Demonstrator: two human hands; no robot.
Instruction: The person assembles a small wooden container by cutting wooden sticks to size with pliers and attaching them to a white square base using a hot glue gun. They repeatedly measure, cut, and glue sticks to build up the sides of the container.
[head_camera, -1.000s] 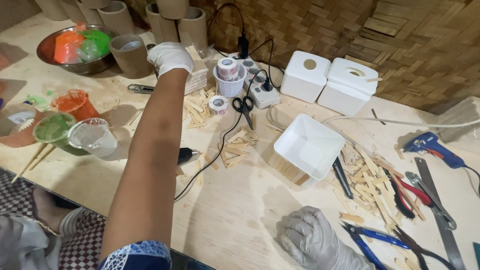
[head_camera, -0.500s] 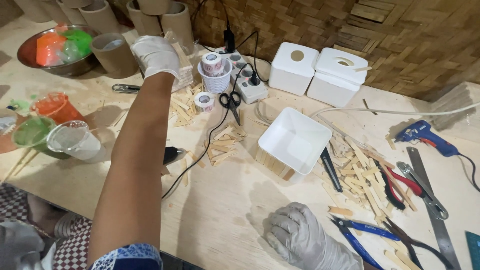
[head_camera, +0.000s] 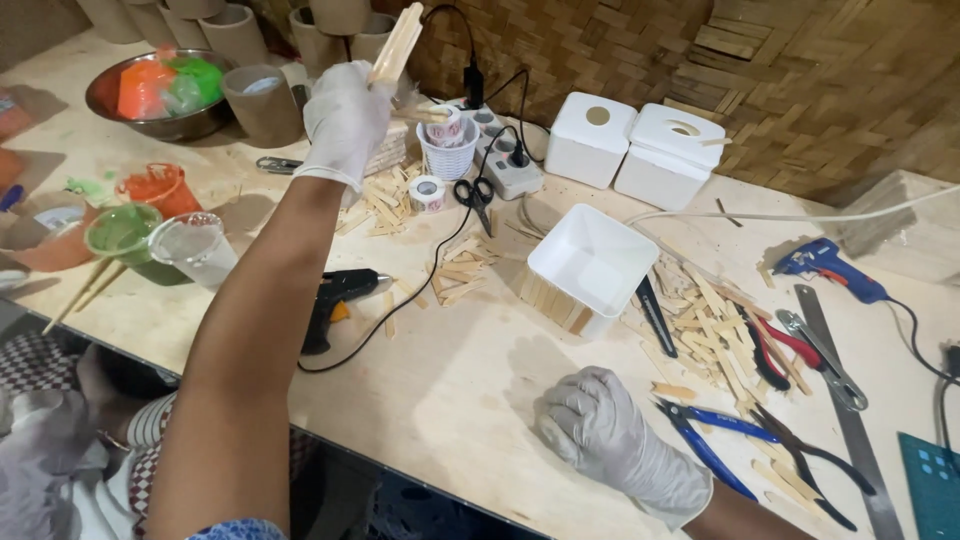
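Several containers crowd the plywood workbench (head_camera: 450, 380): a steel bowl (head_camera: 150, 118) at ten o'clock holds crumpled orange and green plastic bags, a small white ribbed basket (head_camera: 448, 155) near twelve o'clock holds rolls of patterned tape, and an open white square plastic box (head_camera: 592, 262) at the centre appears empty inside, with flat sticks glued along its near wall. Two closed white square boxes (head_camera: 640, 150) with holes in their lids sit behind it at one o'clock. The gloved left hand (head_camera: 345, 120) is raised toward eleven o'clock, fingers pinched round a bundle of pale flat wooden craft sticks (head_camera: 396, 45) pointing upward, above the bench. The gloved right hand (head_camera: 600, 425) rests at five o'clock, curled into a loose fist, holding nothing I can see.
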